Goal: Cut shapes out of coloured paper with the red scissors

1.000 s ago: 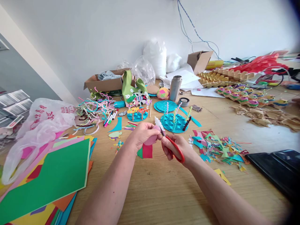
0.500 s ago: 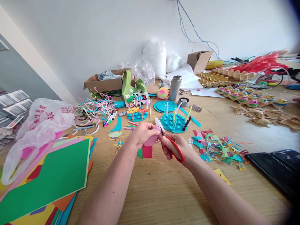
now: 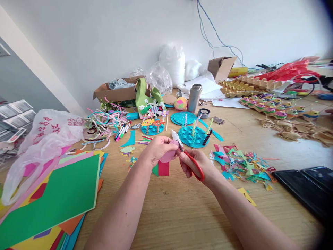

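Note:
Pinched in the fingers of my left hand (image 3: 161, 148) is a piece of pink paper (image 3: 167, 156), held over the middle of the table. My right hand (image 3: 194, 163) grips red-handled scissors (image 3: 197, 167), their blades at the right edge of the paper and partly hidden by the fingers. A white scalloped paper piece (image 3: 176, 136) sticks up just beyond the fingertips; what holds it is unclear. Beneath the hands lie red (image 3: 163, 169) and green paper pieces. Just past them stands a blue egg-tray disc (image 3: 193, 136) with fuzzy pipe cleaners upright in it.
Coloured paper sheets (image 3: 65, 187) and a plastic bag (image 3: 52, 128) lie at left. Paper scraps (image 3: 247, 166) and a black phone-like device (image 3: 299, 191) are at right. Behind stand a steel flask (image 3: 194, 98), a smaller blue disc (image 3: 152, 130) with paper fish, and tangled pipe cleaners (image 3: 106, 119).
Almost nothing differs. Both hands, the pink paper and the scissors keep nearly the same place, with only a very slight shift at the scissors.

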Action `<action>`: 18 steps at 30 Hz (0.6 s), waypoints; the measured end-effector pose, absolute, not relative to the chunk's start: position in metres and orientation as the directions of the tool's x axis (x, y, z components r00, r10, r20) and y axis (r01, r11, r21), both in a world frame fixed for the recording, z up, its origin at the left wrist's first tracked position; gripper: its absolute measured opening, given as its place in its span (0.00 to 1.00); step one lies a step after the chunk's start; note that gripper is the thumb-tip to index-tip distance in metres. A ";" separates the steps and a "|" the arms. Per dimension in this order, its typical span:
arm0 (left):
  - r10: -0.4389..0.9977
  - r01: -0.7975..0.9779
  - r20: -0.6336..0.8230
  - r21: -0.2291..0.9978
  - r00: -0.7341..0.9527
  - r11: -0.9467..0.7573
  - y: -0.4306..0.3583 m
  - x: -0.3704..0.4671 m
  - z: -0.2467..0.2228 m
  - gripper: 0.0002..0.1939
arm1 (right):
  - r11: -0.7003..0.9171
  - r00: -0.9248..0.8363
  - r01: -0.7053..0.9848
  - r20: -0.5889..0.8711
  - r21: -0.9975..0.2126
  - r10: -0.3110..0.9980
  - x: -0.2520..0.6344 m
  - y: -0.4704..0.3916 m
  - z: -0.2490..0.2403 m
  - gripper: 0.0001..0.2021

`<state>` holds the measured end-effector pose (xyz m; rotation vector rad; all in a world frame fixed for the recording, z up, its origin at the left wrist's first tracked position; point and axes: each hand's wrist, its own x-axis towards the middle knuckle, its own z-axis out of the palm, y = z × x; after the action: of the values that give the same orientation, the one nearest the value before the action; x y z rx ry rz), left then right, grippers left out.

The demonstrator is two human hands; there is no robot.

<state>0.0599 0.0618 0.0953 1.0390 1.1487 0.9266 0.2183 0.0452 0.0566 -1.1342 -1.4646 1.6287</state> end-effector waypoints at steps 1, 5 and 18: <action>0.951 -0.050 -0.255 0.962 0.177 0.268 0.062 0.060 0.095 0.06 | -0.153 -0.406 0.074 -0.170 -0.986 0.898 0.218 0.045 0.057 0.22; 0.953 -0.055 -0.244 0.965 0.178 0.257 0.063 0.059 0.094 0.06 | -0.149 -0.407 0.076 -0.167 -0.986 0.898 0.219 0.045 0.057 0.22; 0.941 -0.024 -0.256 0.963 0.224 0.267 0.064 0.054 0.097 0.04 | -0.146 -0.451 0.081 -0.166 -0.986 0.877 0.220 0.045 0.059 0.20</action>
<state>0.0538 0.0641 0.0970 1.0721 1.1240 0.8811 0.2204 0.0448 0.0586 -1.1016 -1.5078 1.6615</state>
